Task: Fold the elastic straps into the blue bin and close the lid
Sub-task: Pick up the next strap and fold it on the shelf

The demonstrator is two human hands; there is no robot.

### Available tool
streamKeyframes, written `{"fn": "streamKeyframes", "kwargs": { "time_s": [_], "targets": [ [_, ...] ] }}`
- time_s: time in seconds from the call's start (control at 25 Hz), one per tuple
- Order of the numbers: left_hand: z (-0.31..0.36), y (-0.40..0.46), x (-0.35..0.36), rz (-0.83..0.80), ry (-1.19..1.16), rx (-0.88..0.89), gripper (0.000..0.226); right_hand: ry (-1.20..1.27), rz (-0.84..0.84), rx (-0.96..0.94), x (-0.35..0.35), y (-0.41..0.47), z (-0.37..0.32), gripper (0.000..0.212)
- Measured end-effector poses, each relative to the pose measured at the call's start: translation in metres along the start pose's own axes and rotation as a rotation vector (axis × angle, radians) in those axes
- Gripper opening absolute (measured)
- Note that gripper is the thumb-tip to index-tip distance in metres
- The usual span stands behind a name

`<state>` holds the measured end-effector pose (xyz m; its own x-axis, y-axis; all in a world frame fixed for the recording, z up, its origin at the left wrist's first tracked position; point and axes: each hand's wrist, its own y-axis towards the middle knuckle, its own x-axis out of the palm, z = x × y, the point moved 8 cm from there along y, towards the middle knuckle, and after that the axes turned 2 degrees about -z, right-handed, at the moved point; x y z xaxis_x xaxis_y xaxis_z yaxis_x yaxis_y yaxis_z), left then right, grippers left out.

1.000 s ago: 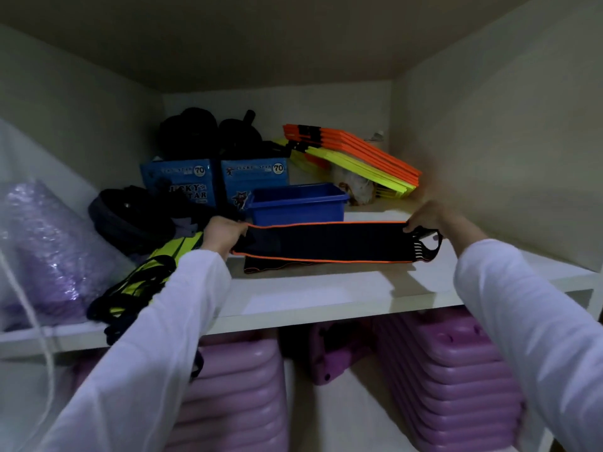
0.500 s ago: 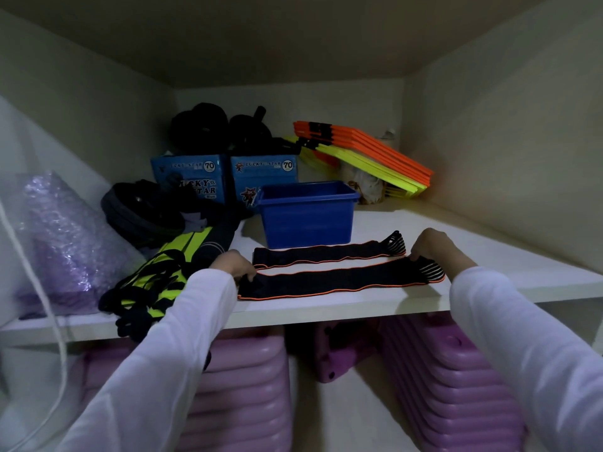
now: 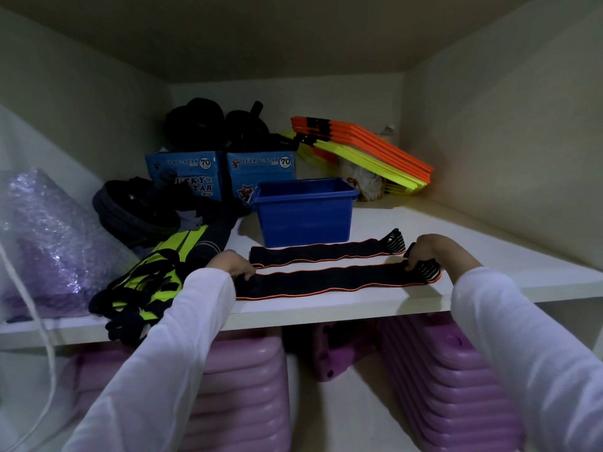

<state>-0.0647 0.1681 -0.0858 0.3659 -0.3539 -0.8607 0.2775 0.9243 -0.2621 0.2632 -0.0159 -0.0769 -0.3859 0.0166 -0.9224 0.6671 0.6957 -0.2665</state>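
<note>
Two black elastic straps with orange edging lie flat and side by side on the white shelf (image 3: pixel 489 256). The near strap (image 3: pixel 326 282) is stretched out between my hands. My left hand (image 3: pixel 233 264) presses its left end, and my right hand (image 3: pixel 430 249) grips its striped right end. The far strap (image 3: pixel 319 254) lies untouched just behind it. An open blue bin (image 3: pixel 303 216) stands right behind the straps with no lid on it. I see no lid in view.
Neon-yellow and black vests (image 3: pixel 153 282) hang over the shelf edge at left, beside a bubble-wrapped bundle (image 3: pixel 42 243). Two blue boxes (image 3: pixel 261 171) and black gear stand behind the bin, with orange and yellow hurdles (image 3: pixel 365 151) at back right. Purple steps (image 3: pixel 450 380) are stacked below.
A second ago I held the strap taut above the shelf. Both hands lowered it onto the shelf in front of the other strap, and they stay on its ends.
</note>
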Motion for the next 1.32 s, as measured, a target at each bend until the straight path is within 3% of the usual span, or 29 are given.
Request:
{"fn": "streamKeyframes", "kwargs": {
  "time_s": [0.24, 0.48, 0.68, 1.04, 1.32],
  "targets": [
    [0.004, 0.015, -0.008, 0.062, -0.136, 0.032, 0.05, 0.15, 0.059, -0.04, -0.014, 0.01, -0.003, 0.047],
    [0.019, 0.035, -0.046, 0.305, -0.24, 0.071, 0.042, 0.209, 0.297, -0.079, -0.045, 0.027, -0.018, 0.038],
    [0.028, 0.055, -0.05, 0.285, -0.219, 0.057, 0.043, 0.22, 0.47, -0.144, -0.05, 0.044, -0.035, 0.03],
    [0.041, 0.074, -0.038, 0.216, -0.031, -0.014, 0.061, 0.156, 0.488, -0.113, -0.048, 0.064, -0.042, 0.026],
    [0.039, 0.084, -0.029, 0.194, 0.056, -0.053, 0.054, 0.029, 0.505, -0.072, -0.042, 0.071, -0.049, 0.026]
  ]
}}
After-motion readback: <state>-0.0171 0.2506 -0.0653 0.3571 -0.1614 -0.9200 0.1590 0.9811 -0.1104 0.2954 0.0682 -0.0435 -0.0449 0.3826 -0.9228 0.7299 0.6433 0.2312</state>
